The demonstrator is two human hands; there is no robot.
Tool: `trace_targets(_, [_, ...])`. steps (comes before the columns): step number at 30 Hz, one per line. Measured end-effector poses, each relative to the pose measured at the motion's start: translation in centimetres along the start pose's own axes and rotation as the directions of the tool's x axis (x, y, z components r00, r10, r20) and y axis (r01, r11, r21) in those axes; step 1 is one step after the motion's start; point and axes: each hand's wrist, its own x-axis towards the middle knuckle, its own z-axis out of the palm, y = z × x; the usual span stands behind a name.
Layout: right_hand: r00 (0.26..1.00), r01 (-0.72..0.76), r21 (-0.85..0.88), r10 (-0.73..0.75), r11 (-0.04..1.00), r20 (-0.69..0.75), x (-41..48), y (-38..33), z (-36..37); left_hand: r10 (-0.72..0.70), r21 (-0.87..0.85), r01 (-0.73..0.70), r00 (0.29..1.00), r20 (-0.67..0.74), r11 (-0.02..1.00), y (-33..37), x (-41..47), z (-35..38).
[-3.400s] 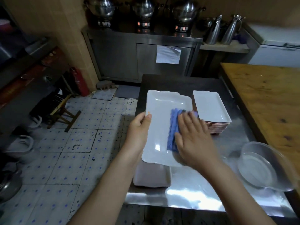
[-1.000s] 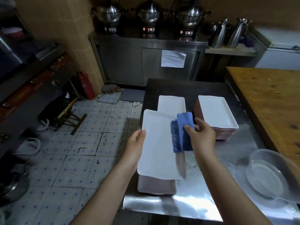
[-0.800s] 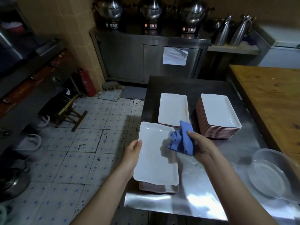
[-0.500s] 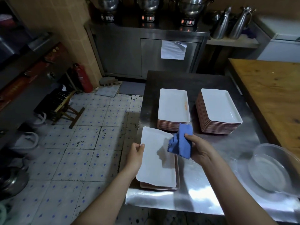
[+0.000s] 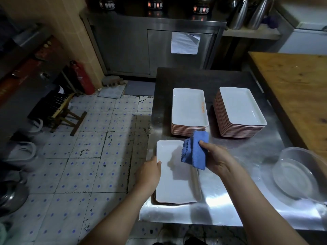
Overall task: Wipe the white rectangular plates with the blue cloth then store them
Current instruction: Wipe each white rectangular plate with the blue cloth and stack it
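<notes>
My left hand (image 5: 149,174) grips the near white plate's (image 5: 175,184) left edge; my right hand (image 5: 216,160) pinches the blue cloth (image 5: 195,151) just above that plate.

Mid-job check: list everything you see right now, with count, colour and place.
steel table: one, silver, centre
top plate: one, white, table's front left
middle stack: one, white plates, behind top plate
right stack: one, white plates, taller, right of middle stack
blue cloth: one, blue, above top plate
bowl: one, clear, table's right edge
wooden table: one, brown, far right
fire extinguisher: one, red, by left wall
jugs: two, steel, back shelf
left hand: grips top plate's left edge
right hand: holds blue cloth
</notes>
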Motion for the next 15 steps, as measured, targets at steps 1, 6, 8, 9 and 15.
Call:
trace_targets(1, [1.0,0.001,0.002,-0.001,1.0,-0.003,0.0,0.1,0.0,0.006,0.005,-0.006,1.0,0.011,1.0,0.0,0.2,-0.1])
trace_targets(6, [0.999,0.049,-0.001,-0.049,0.999,-0.001,0.5,0.0,-0.2,0.005,0.1,-0.021,0.988,0.155,0.995,0.1,1.9,-1.2])
trace_targets(8, [0.996,0.091,-0.025,-0.092,0.996,-0.017,0.8,-0.6,-0.2,-0.021,0.114,0.002,0.985,0.17,0.993,0.9,3.2,-2.2])
trace_targets(9, [0.993,0.112,-0.042,-0.114,0.993,-0.028,1.0,-1.1,-0.3,-0.032,0.088,0.02,0.99,0.14,0.996,1.5,4.0,-2.8])
trace_targets(15, [0.977,0.209,-0.064,-0.212,0.976,-0.038,3.1,-5.2,-0.8,-0.033,-0.313,0.012,0.998,-0.06,0.95,8.2,12.1,-6.0])
